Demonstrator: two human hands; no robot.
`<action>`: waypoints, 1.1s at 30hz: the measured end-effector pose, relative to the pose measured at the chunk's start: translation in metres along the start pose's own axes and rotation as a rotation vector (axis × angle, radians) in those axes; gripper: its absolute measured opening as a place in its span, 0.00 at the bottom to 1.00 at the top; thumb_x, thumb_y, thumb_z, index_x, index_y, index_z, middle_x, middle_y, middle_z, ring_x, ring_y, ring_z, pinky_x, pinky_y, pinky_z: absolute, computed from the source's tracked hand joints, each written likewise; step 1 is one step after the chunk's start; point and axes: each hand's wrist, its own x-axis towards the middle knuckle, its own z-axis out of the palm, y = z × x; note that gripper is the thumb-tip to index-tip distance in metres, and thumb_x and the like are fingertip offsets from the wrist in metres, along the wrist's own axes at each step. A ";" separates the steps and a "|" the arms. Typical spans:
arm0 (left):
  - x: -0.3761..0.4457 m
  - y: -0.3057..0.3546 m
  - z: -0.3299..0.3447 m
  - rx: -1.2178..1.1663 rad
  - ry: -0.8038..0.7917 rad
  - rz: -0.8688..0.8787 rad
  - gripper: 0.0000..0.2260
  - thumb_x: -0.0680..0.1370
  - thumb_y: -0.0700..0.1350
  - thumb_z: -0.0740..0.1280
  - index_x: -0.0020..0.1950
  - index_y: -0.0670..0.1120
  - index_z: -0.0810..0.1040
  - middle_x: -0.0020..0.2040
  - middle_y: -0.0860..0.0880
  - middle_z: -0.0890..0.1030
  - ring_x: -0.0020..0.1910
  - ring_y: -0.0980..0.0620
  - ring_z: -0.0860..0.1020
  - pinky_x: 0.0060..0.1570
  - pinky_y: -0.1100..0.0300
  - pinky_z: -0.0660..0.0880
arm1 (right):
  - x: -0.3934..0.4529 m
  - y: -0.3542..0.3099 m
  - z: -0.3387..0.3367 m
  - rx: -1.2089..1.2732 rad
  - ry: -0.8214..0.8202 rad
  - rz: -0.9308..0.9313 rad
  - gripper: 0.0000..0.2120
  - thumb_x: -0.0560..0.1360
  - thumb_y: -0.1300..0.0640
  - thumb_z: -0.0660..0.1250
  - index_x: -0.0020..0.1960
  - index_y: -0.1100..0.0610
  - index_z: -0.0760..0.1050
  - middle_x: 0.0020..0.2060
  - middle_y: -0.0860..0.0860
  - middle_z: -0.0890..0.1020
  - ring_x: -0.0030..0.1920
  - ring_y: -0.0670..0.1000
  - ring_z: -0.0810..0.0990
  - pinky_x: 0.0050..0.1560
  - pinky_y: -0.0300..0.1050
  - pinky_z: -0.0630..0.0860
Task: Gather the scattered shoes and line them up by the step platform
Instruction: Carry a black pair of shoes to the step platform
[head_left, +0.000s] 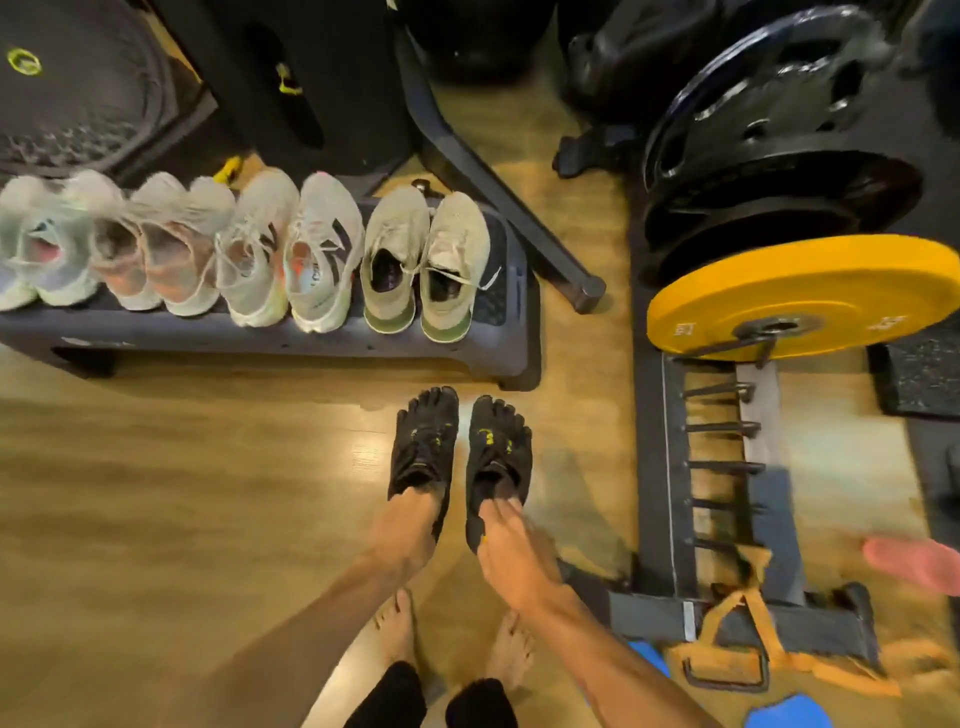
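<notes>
Single head cam, looks steeply down, floor (156, 493) near.

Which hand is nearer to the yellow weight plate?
The right hand. It grips a black toe shoe, below and left of the yellow weight plate. The left hand, gripping the other toe shoe, is farther left.
</notes>
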 end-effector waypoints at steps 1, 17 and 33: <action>0.026 -0.001 0.024 0.037 0.000 0.015 0.19 0.76 0.36 0.61 0.67 0.44 0.68 0.56 0.43 0.79 0.54 0.42 0.79 0.47 0.54 0.74 | 0.022 0.013 0.022 -0.008 0.000 0.000 0.13 0.77 0.61 0.58 0.62 0.57 0.66 0.61 0.53 0.72 0.66 0.53 0.66 0.62 0.45 0.66; 0.277 -0.047 0.262 0.120 0.050 0.072 0.13 0.78 0.40 0.62 0.62 0.47 0.72 0.59 0.47 0.77 0.56 0.43 0.78 0.45 0.54 0.71 | 0.206 0.147 0.281 -0.153 0.085 0.009 0.14 0.69 0.67 0.68 0.53 0.58 0.74 0.50 0.56 0.79 0.59 0.56 0.75 0.55 0.46 0.77; 0.207 -0.023 0.098 -0.435 0.432 0.122 0.26 0.79 0.46 0.64 0.76 0.51 0.60 0.65 0.49 0.77 0.61 0.46 0.75 0.59 0.54 0.72 | 0.183 0.142 0.104 0.271 0.176 0.130 0.24 0.81 0.46 0.57 0.72 0.56 0.64 0.66 0.57 0.74 0.64 0.60 0.74 0.62 0.55 0.72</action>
